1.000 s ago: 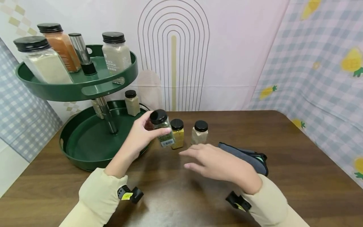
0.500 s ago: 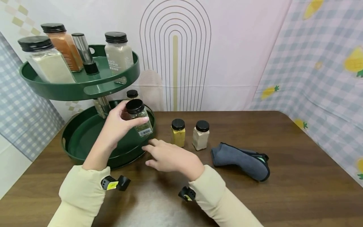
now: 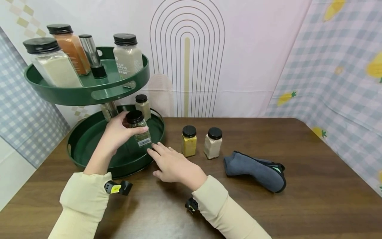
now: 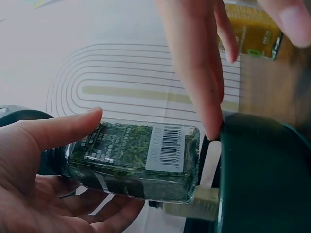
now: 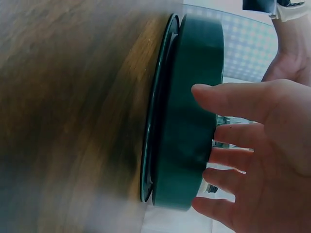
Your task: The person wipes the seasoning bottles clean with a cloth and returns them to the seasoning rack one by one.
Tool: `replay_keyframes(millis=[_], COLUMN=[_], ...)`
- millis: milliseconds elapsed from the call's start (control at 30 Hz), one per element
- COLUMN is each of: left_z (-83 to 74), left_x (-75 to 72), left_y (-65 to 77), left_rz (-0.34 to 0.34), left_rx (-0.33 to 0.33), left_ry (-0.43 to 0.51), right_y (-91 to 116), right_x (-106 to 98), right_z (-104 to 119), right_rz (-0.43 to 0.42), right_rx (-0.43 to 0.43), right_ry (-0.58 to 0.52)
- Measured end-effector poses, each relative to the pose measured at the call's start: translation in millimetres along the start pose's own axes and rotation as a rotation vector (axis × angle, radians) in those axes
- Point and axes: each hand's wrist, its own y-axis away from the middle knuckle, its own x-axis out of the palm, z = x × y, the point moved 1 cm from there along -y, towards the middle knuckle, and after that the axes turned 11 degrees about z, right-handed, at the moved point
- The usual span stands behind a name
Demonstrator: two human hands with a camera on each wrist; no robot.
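My left hand (image 3: 117, 131) grips a small clear jar of dried green herbs (image 3: 144, 135) near its black lid, thumb on the near side. A barcode label shows on the jar (image 4: 126, 150) in the left wrist view. The jar is slightly tilted, over the right part of the lower green tray (image 3: 131, 167); whether its base touches the tray cannot be told. My right hand (image 3: 174, 166) has its fingers extended at the tray's right front rim. In the right wrist view those fingertips reach over the rim of the tray (image 5: 194, 111).
An upper green tray (image 3: 71, 94) on a metal post carries several larger jars. A small jar (image 3: 143, 108) stands at the back of the lower tray. Right of it, on the table, are a yellow-filled jar (image 3: 189, 146), a pale jar (image 3: 212, 147) and a grey-blue padded pouch (image 3: 256, 171).
My left hand has carried the herb jar leftward from beside the yellow-filled jar to over the lower tray, then lower. My right hand has moved left from near the pouch to the tray's rim.
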Motion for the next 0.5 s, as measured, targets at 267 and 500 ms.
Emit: replay_keyframes(millis=[267,500], left_z=[4.4,9.8], left_x=[3.2,3.6], left_y=[-5.9,-7.0], left_rz=[0.042,0.032], left_rx=[-0.053,-0.035], left_ry=[-0.056,-0.080], right_y=[2,7], right_x=[1,3], right_z=[11,23], right_rz=[0.006,0.004], right_rx=[-0.033,-0.081], right_ry=[0.053,0.103])
